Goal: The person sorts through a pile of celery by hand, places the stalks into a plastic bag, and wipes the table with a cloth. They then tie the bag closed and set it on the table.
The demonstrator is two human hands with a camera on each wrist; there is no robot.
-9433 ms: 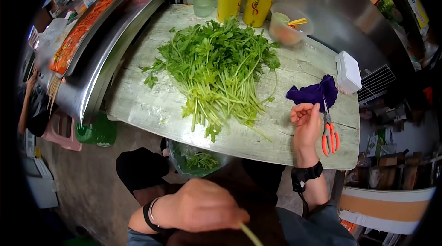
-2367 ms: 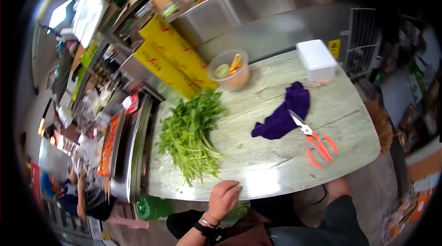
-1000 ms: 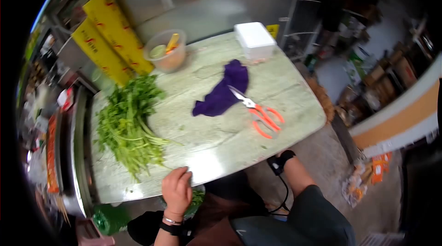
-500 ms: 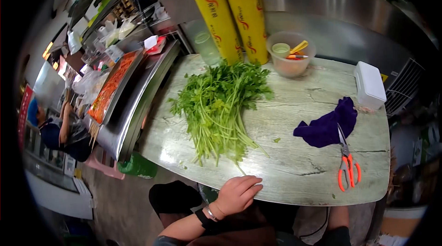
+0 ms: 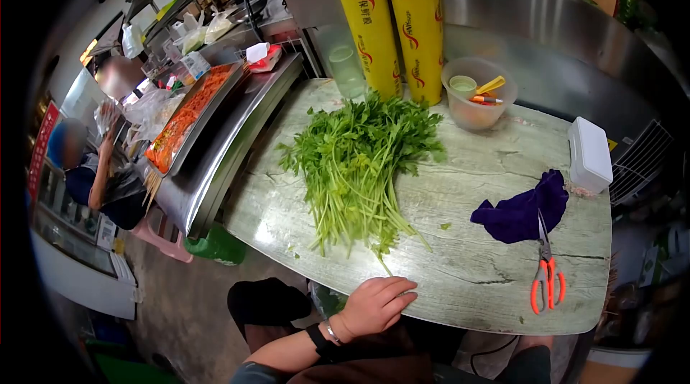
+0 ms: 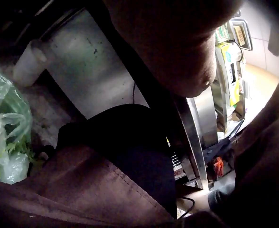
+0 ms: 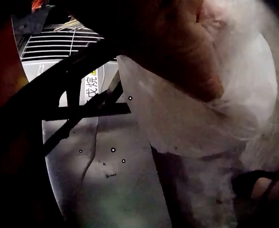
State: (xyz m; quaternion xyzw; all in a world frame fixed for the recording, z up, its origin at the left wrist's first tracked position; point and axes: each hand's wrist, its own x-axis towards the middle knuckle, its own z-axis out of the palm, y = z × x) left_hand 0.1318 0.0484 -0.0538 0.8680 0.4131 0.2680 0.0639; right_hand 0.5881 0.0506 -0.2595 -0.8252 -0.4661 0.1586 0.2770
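Observation:
My left hand (image 5: 377,305) rests on the front edge of the table (image 5: 460,312), its fingers loosely bent with nothing in them. Just beyond it lies a leafy green pile of celery (image 5: 363,168), stems toward me. My right forearm (image 5: 535,342) drops beside the table's front edge; the hand is hidden in the head view. In the right wrist view, my right hand (image 7: 187,57) is against a translucent plastic bag (image 7: 191,118); its fingers are mostly covered, so I cannot tell whether they grip it. Orange-handled scissors (image 5: 548,283) lie with their blades over a purple cloth (image 5: 525,211).
Two yellow rolls (image 5: 417,32), a green cup (image 5: 347,71) and a tub (image 5: 478,103) stand at the back. A white box (image 5: 591,154) sits far right. Left is a metal counter with an orange-filled tray (image 5: 194,114) and another person (image 5: 100,183). A green bag (image 6: 6,128) hangs below.
Since the oldest frame, my left hand has gone from holding a stem near my body to the table edge. My right hand has left the tabletop and dropped below it. The head view has swung.

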